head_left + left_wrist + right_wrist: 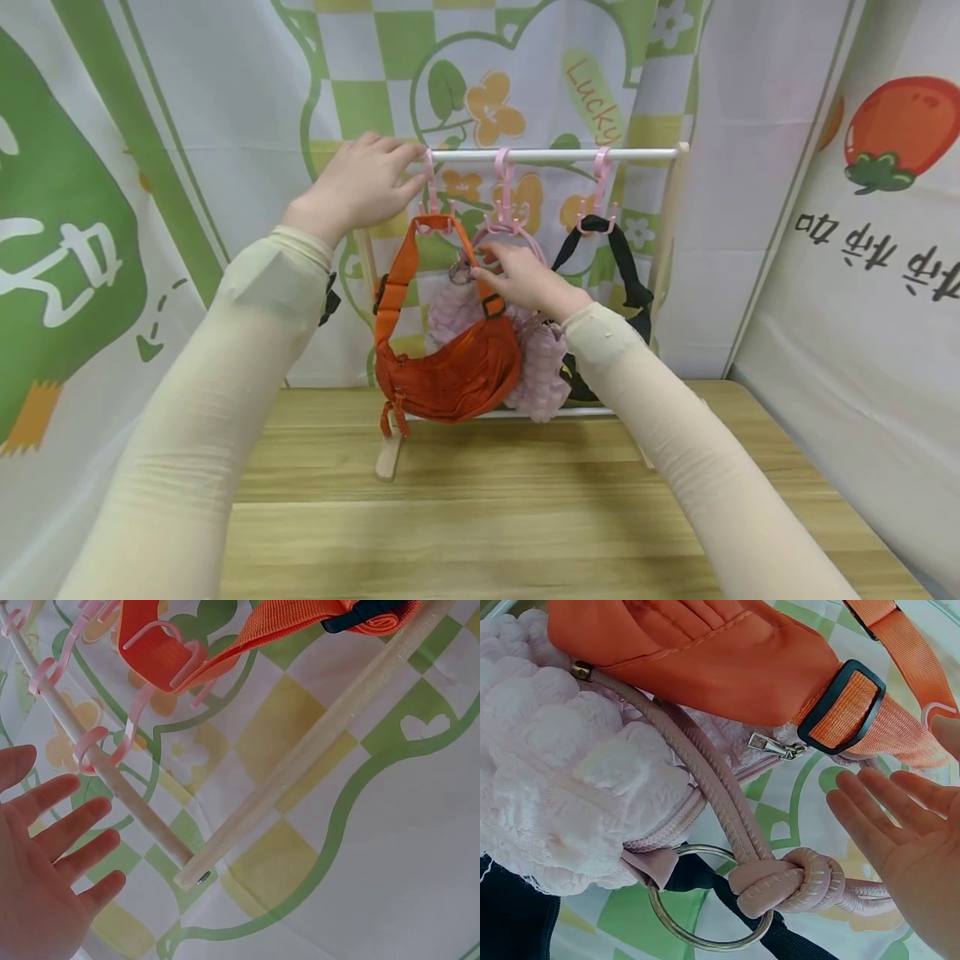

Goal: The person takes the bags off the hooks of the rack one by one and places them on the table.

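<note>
An orange waist bag (453, 379) hangs by its strap from the leftmost pink hook (431, 179) on a white rail. My left hand (363, 183) is beside the top of that hook. In the left wrist view its fingers (79, 814) are spread and hold nothing. My right hand (528, 279) is next to the bag's strap (904, 712), in front of a pink fluffy bag (543, 371). Its fingers are extended in the right wrist view; whether the thumb touches the strap, I cannot tell. The pink bag has knotted handles (787, 885) and a metal ring (709, 941).
The rail (555, 155) belongs to a small rack with wooden posts (670, 217), standing on a wood-grain table (480, 525). A black bag (637, 321) hangs from the right hook (600, 179), and the middle hook (504, 187) bears the pink bag. Printed curtains surround the table.
</note>
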Available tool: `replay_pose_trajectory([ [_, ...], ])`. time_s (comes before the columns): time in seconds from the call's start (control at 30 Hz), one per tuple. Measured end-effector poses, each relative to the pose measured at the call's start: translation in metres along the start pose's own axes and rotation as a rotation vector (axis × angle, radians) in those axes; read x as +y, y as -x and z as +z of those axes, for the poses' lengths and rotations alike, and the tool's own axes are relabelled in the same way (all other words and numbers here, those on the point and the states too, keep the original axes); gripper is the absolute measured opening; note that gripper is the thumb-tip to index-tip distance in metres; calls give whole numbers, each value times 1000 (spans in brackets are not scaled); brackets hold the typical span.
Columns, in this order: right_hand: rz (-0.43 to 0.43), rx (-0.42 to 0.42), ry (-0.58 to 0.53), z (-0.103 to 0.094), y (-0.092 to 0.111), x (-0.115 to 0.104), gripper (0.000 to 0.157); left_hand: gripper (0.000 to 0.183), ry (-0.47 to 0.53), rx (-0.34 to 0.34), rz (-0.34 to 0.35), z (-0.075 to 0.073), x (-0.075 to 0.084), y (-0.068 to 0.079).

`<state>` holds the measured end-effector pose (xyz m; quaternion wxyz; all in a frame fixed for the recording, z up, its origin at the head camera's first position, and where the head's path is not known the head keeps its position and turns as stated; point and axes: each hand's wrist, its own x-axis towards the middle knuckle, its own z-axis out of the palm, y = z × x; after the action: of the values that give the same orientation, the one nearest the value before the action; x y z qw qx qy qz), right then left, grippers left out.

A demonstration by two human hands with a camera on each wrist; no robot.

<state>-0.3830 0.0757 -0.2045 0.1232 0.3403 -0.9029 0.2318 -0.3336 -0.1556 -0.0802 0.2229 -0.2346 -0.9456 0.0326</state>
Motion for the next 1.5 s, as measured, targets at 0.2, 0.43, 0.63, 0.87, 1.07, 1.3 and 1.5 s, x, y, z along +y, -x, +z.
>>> replay_pose_trajectory([
  [0.2, 19, -11, -25, -1, -2, 1, 52, 56, -28, -36, 6, -4, -1, -2],
  [0.43, 43, -14, -52, -1, -3, 2, 51, 57, -27, -65, 8, -5, -3, -5],
  [0.63, 51, -22, -53, 0, -4, 5, 52, 59, -35, -103, 8, -8, -3, -7],
  [0.87, 73, -41, -69, 5, -4, 5, 51, 58, -59, -128, 19, -7, -3, -11],
  [1.07, 96, -35, -112, 10, -4, 5, 52, 59, -54, -136, 20, -5, -2, -13],
  [1.3, 137, -4, -169, 10, -5, 5, 50, 60, -37, -148, 22, -7, -2, -14],
  [1.5, 158, 1, -204, 9, -6, 4, 46, 60, -24, -152, 16, -9, -3, -15],
])
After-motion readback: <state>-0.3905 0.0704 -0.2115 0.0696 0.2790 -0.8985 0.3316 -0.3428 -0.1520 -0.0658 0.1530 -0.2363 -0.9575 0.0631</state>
